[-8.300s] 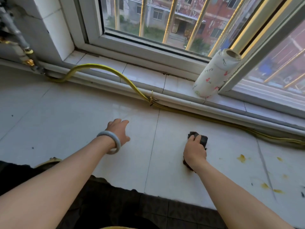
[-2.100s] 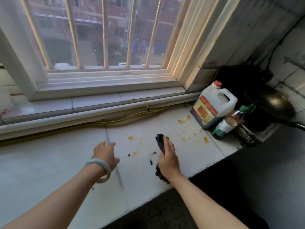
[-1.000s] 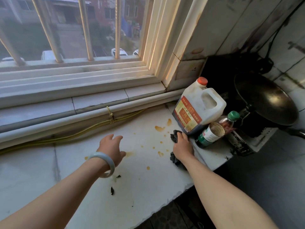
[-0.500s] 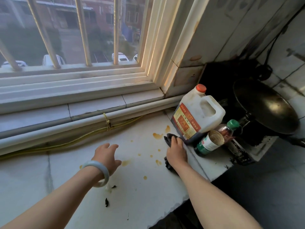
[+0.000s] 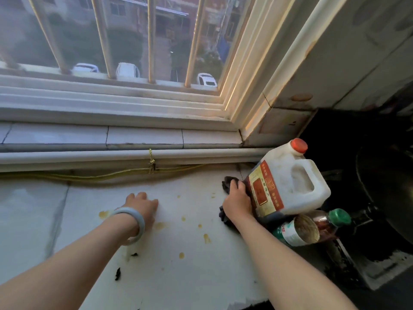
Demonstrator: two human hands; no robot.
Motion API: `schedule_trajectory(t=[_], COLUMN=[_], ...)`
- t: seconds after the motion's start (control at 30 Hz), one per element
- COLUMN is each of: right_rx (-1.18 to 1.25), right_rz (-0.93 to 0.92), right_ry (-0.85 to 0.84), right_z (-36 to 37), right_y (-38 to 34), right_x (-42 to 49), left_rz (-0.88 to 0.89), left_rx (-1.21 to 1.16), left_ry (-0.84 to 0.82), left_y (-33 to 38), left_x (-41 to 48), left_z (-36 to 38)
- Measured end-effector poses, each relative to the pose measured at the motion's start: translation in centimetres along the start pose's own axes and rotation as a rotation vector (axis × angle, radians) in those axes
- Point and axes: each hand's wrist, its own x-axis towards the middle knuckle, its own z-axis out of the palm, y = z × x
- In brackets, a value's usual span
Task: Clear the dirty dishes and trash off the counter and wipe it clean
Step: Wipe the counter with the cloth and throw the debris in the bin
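1. Two bare hands are on the white counter (image 5: 183, 278). The right hand (image 5: 238, 201) is pressed down on one dark cloth (image 5: 226, 184), fingers curled over its top; the cloth touches the base of the jug beside it.
2. One left hand (image 5: 143, 203), fingers loosely together and holding nothing, lies palm down on the counter, well apart from the cloth. One pale bangle (image 5: 134, 222) circles its wrist.
3. One large white jug (image 5: 290, 184) with a red cap and a red label stands at the counter's right end.
4. Two smaller bottles lean or lie just in front of the jug: one bottle with a green cap (image 5: 328, 223) and one with a white and green label (image 5: 292, 232); I cannot tell if they touch.
5. About nine yellow stains (image 5: 206, 238) dot the counter between and before the hands.
6. Two dark scraps (image 5: 117, 273) lie near the left forearm.
7. One yellow hose (image 5: 100, 176) runs along the back edge under the window.
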Motion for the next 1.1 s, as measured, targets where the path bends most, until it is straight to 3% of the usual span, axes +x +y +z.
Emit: schedule_trajectory(t=[0.2,0.3,0.43,0.53,0.73,0.93,1.03,1.1], right_rx=[0.008,0.125,0.257,0.061,-0.121,-0.168,-0.039,0.147], right_rz=[-0.354,-0.408,-0.141,0.074,-0.304,-0.556,-0.648,-0.618], right_ry=[-0.11,-0.13,0.074,0.005,-0.108,-0.234,-0.281,-0.172], right_z=[2.8,2.3,-0.9,-1.5,1.7,3.6,3.8,3.1], right_y=[-4.2,-4.8,-2.3,-1.9,-9.0,-11.5,-9.5,-6.9], right_x=[-4.9,-4.4,0.6,2.8,-1.0,-6.2,-8.4,-8.6], left_rz=[0.0,0.002,0.006,0.0,-0.013,-0.04,0.021,0.037], left_rx=[0.11,0.127,0.12,0.143,0.173,0.095,-0.008,-0.198], left_ry=[-0.055,-0.068,-0.072,-0.084,-0.058,0.013,0.049,0.137], left_y=[-0.2,-0.2,-0.6,-0.4,-0.4,-1.0,-2.2,-3.6], left_x=[0.5,0.2,0.3,0.2,-0.1,-0.3,-1.0,-2.0], left_z=[-0.4,-0.7,-0.7,-0.6,-1.1,-0.9,-0.4,-0.1])
